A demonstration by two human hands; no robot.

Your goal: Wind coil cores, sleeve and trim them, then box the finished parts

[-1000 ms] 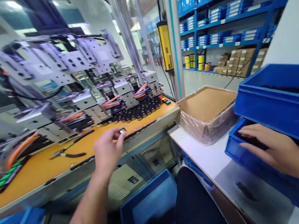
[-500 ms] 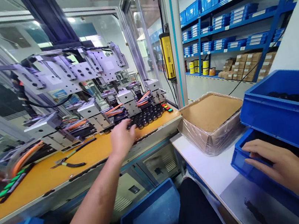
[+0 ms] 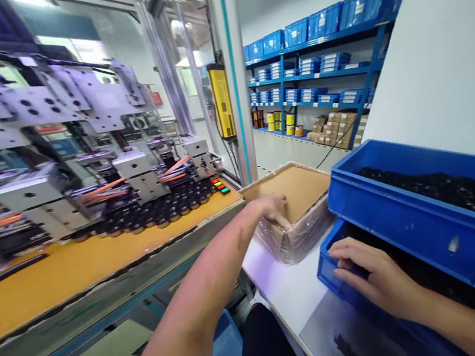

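Note:
My left hand reaches over the near left edge of the plastic-wrapped cardboard box; its fingers are apart and nothing shows in them. At the front end of the lower blue bin, my right hand hovers over the rim with thumb and fingers apart, and it holds nothing that I can see. Many round black parts stand in rows on the orange bench top, left of my left hand.
An upper blue bin full of black pieces stands at the right. Metal fixtures line the back of the bench, beside a yellow unit on a post. Blue shelving stands behind.
My left hand has moved right, from the black parts on the bench to the cardboard box. The view has turned right. My right hand remains at the lower bin.

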